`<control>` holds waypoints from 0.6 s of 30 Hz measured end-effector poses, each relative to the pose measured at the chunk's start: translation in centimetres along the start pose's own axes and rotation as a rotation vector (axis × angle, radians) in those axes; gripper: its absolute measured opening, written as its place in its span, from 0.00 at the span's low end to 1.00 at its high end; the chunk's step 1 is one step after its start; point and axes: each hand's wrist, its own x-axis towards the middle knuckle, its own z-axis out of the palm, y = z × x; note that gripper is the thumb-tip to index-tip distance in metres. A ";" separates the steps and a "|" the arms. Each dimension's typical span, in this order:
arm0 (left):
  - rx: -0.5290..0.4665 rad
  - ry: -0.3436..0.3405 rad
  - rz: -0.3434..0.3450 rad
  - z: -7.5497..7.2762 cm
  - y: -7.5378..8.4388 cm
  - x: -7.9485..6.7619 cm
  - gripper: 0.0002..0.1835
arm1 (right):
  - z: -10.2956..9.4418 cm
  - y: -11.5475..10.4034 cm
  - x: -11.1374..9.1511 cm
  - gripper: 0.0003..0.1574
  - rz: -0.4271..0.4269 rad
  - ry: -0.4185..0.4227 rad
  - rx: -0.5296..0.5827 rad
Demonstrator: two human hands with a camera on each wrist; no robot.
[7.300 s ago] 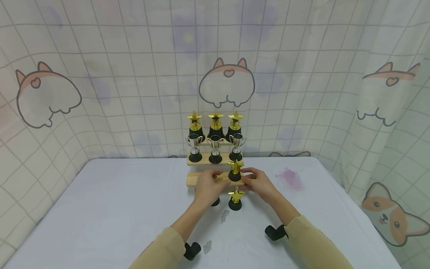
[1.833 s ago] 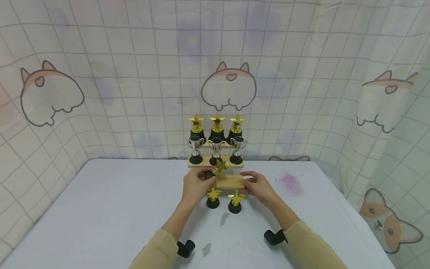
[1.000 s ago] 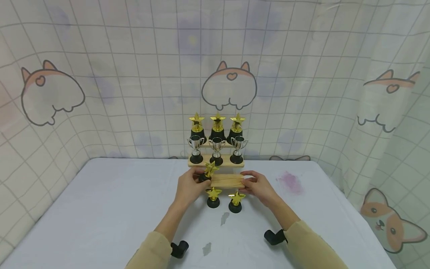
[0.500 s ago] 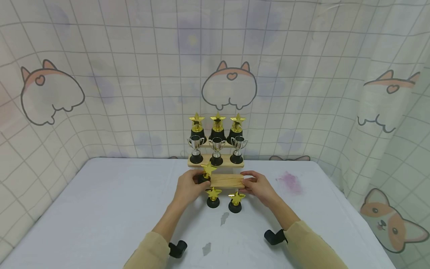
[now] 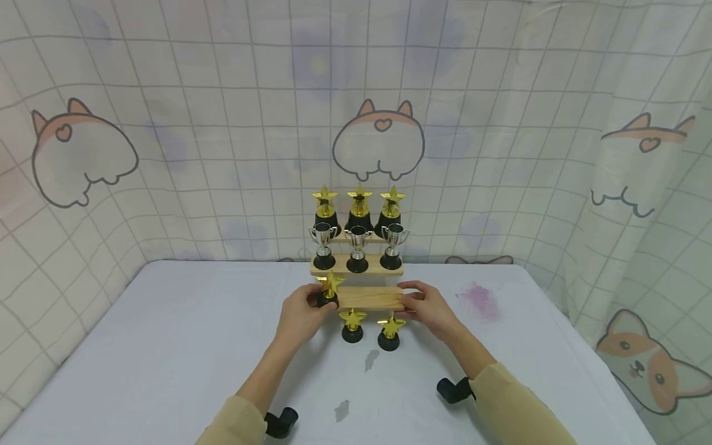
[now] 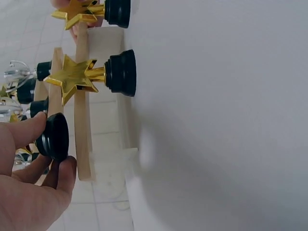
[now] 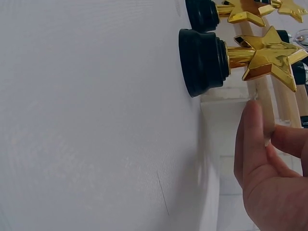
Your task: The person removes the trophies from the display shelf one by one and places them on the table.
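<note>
My left hand (image 5: pixel 300 314) holds a small gold star trophy (image 5: pixel 330 284) by its black base, over the left end of the lowest wooden shelf board (image 5: pixel 371 298). In the left wrist view the underside of that base (image 6: pixel 59 136) shows, with a gap between it and the board. My right hand (image 5: pixel 431 309) pinches the board's right end between thumb and fingers, as the right wrist view also shows. Two more star trophies, a middle one (image 5: pixel 353 324) and a right one (image 5: pixel 389 332), stand upright on the table in front of the shelf.
On the middle board (image 5: pixel 374 264) stand three silver cup trophies (image 5: pixel 358 244). Three larger gold star trophies (image 5: pixel 360 207) line the top tier behind. A white cloth covers the table (image 5: pixel 194 346), with a pink stain (image 5: pixel 481 300) at right. A grid-patterned curtain (image 5: pixel 233 154) hangs behind.
The star trophy was at the board's right end, then went left in my left hand, tilted along the way, to the left end. My right hand keeps gripping the right end.
</note>
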 end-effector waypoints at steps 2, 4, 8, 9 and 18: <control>0.005 -0.003 0.005 -0.3 -0.2 -0.2 0.27 | 0.0 0.0 0.1 0.26 0.004 -0.003 0.002; 0.009 -0.005 0.014 -0.5 -0.4 -0.5 0.27 | 0.0 0.0 0.1 0.26 0.008 -0.005 0.005; -0.011 -0.010 0.022 -1.0 -0.6 -0.9 0.28 | 0.1 -0.1 0.1 0.26 0.009 -0.001 0.006; -0.017 -0.010 0.029 -1.1 -0.6 -1.1 0.27 | 0.1 -0.1 0.2 0.25 0.009 0.000 0.008; -0.015 -0.026 0.001 -1.9 -1.1 -2.2 0.26 | -0.1 0.2 0.5 0.26 0.012 -0.011 0.055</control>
